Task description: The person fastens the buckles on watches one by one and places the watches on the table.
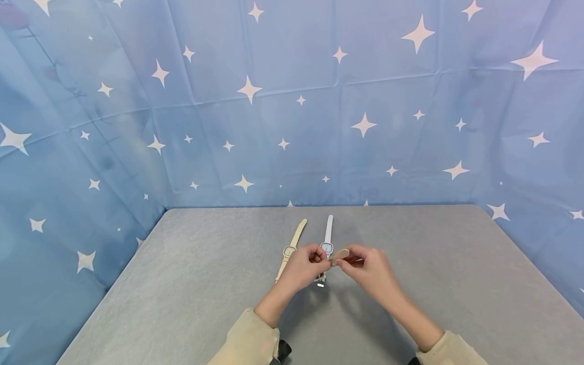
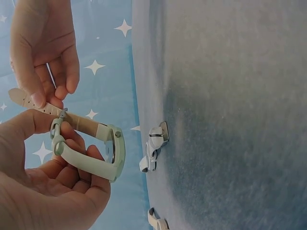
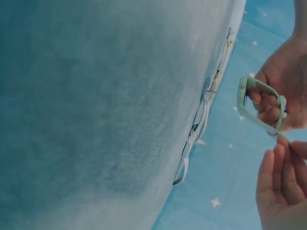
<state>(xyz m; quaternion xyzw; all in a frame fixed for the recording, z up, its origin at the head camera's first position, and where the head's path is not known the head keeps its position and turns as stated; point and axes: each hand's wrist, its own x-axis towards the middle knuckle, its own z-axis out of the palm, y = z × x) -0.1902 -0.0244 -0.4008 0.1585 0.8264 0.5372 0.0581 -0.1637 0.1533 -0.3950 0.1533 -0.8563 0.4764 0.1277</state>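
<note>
Two bare hands hold a light green watch (image 2: 91, 164) above a grey table (image 1: 182, 284). The left hand (image 1: 303, 266) grips the watch beside its buckle (image 2: 63, 114), its fingers curled about the looped band. The right hand (image 1: 371, 268) pinches the free end of the strap (image 2: 24, 97) between thumb and fingers; this end extends past the buckle, its tan inner face and row of holes visible. On the table, a white watch (image 1: 326, 247) lies partly hidden behind the hands, and a cream watch (image 1: 289, 251) lies to its left, partly covered by the left hand. A blue star-patterned curtain (image 1: 292, 121) stands behind.
</note>
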